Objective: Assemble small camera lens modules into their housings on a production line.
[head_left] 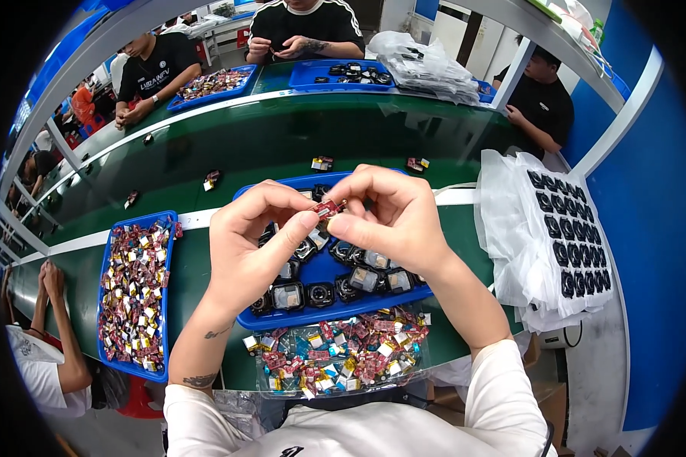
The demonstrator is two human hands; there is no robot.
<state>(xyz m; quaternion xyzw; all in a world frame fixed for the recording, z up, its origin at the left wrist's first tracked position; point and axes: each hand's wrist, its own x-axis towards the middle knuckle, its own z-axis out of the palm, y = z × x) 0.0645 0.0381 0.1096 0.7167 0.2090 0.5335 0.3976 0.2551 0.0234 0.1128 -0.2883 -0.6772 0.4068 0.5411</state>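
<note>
Between the fingertips of both hands is a small red circuit board [326,209], raised above a blue tray [335,311]. My left hand [255,232] pinches its left end with thumb and forefinger. On the other end, the thumb and fingers of my right hand [389,217] are closed. Below my hands the tray holds several black camera-like housings [320,294], partly covered by my hands and wrists. Nearer to me, a clear plastic tray [263,382] is heaped with red boards carrying yellow, white and blue parts [351,354].
Another blue tray [165,335] of red boards stands at the left. Loose board assemblies lie on the green conveyor [267,141]. Stacked white sheets [503,228] with black parts sit at the right. Co-workers sit across the belt and at the left, by more trays [301,76].
</note>
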